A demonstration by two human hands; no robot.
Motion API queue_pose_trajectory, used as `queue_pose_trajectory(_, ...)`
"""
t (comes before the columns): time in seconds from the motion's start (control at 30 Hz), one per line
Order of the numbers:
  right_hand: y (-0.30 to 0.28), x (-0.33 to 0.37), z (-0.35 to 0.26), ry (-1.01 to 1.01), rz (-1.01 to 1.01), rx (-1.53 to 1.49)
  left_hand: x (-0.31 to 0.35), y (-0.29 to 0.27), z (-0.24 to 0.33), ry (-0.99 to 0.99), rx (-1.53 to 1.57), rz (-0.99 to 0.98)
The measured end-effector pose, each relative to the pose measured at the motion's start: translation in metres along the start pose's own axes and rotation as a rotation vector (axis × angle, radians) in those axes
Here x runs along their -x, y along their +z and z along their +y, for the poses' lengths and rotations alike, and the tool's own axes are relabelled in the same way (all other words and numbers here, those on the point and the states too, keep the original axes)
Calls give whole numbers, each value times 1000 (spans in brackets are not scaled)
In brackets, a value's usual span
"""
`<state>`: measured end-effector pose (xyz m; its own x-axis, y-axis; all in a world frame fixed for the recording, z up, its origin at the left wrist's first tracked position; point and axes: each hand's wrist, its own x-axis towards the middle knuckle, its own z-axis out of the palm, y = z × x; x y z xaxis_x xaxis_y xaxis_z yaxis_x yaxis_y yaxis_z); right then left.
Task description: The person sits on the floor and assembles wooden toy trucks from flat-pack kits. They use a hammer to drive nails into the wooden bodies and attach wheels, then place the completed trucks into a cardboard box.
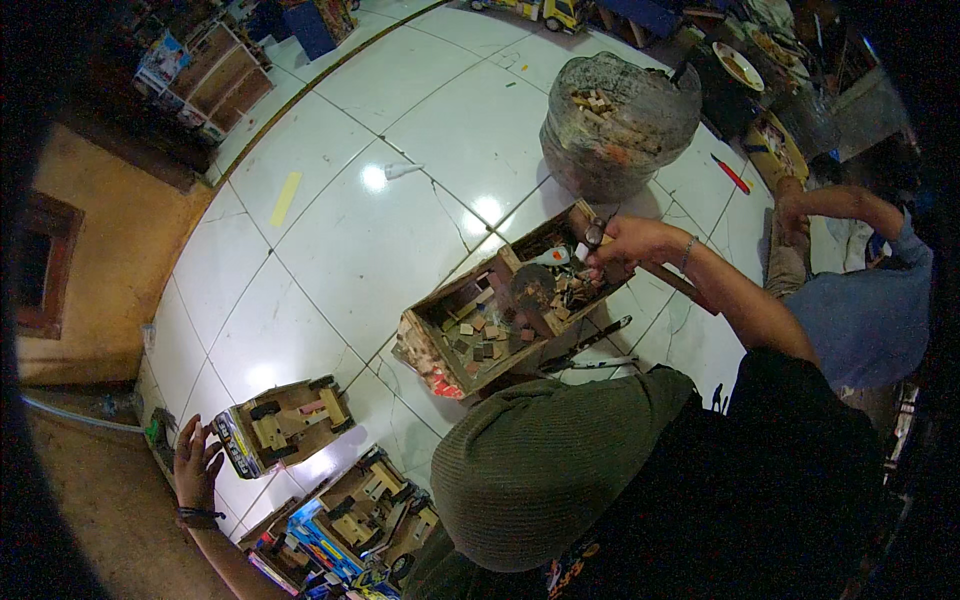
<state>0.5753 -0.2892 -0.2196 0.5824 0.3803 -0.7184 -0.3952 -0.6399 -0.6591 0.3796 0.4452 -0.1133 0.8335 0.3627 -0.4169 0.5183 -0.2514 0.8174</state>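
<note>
White tiled floor (340,240) spreads before me, with a person in blue (855,320) at the far right. A grey, bulging plastic container (640,150) holding wood scraps stands at upper right, just beyond an open wooden box (425,360) strewn with small wood blocks (485,350). At lower left, several toy trucks (370,510) lie crowded together, wheels showing; a single wooden toy truck (310,425) sits on the tiles just above them, its underside and dark wheels turned up. A hammer (595,234) crosses the far end of the box, my right hand (630,245) closed around its wooden handle. My left hand (196,465) is open, fingers parted, beside the single truck's printed end and gripping nothing; whether the fingertips touch it, I cannot tell. A white bottle (550,257) lies in the box near the hammer, and a red-handled tool (735,175) rests on the floor beyond.
</note>
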Motion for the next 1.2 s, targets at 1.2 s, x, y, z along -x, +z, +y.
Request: queue_pose_trajectory(1.2,171,16,-309,-824,4,-420,110,83,24,126,530,486)
